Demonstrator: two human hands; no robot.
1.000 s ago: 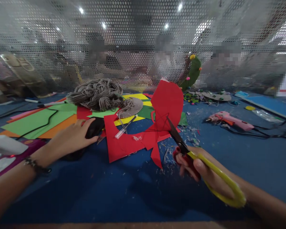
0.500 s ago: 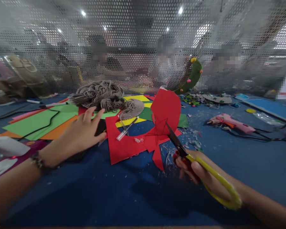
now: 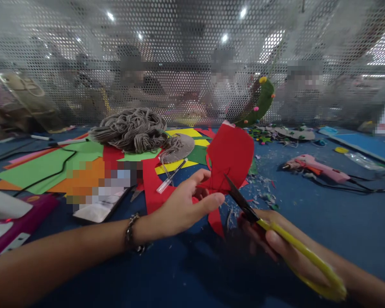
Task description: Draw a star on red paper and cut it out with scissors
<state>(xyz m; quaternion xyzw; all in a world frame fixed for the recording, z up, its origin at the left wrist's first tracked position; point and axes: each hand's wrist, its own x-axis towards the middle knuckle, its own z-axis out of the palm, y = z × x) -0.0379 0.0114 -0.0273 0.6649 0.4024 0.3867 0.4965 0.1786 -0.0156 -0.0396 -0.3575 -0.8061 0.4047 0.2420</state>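
My right hand [image 3: 266, 237] grips a pair of scissors [image 3: 290, 244] with yellow and red handles; the dark blades point up and left against a red sheet piece [image 3: 232, 152]. That piece stands upright and looks partly cut, with a narrow strip [image 3: 216, 222] hanging below. My left hand [image 3: 186, 203] is at its lower left edge, thumb and fingers apart around the red material. Whether the fingers press on it cannot be made out. Behind the left hand lies more of the red sheet [image 3: 151, 184], with a clear thin tube [image 3: 171, 176] on it.
Grey yarn [image 3: 131, 130] lies behind coloured sheets [image 3: 51, 164]. A phone [image 3: 98, 207] and a purple power strip [image 3: 35, 218] are at left. A pink glue gun [image 3: 316, 167] with its cord lies right. Behind is a perforated panel [image 3: 186, 51], with a green pompom-dotted curved piece [image 3: 265, 100].
My left hand has moved right from above the phone to the red piece, uncovering the phone. The scissors and red piece have shifted slightly right.
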